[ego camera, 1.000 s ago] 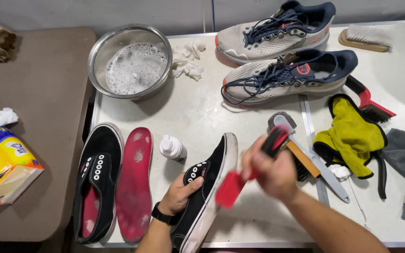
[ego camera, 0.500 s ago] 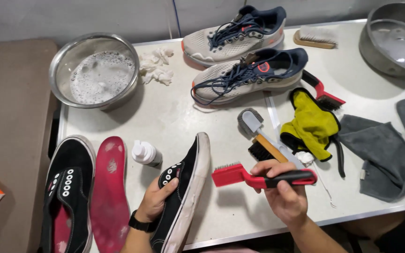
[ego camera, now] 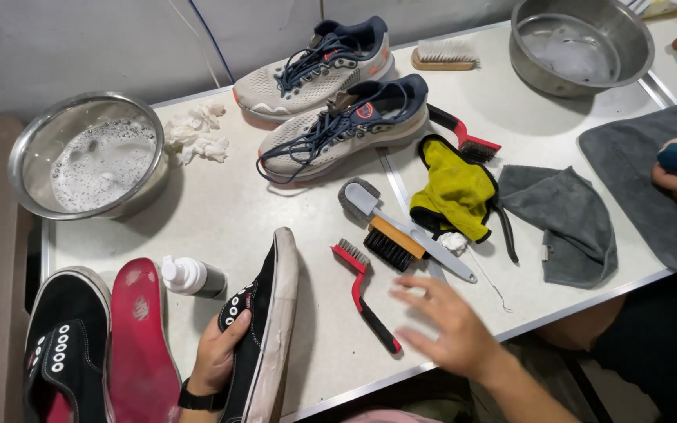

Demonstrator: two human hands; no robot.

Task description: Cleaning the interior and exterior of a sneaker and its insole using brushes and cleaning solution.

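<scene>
The white table [ego camera: 221, 215] holds many things. A big metal bowl [ego camera: 88, 160] full of soapy water sits at its far left corner. The black shoe [ego camera: 264, 329] stands on its side at the near edge, sole turned to the right. The left hand [ego camera: 217, 352] is wrapped around its top, holding it up. The right hand [ego camera: 448, 325] hangs open just above the table, fingers spread, holding nothing. The small red brush [ego camera: 363, 291] lies flat on the table just beside that hand.
</scene>
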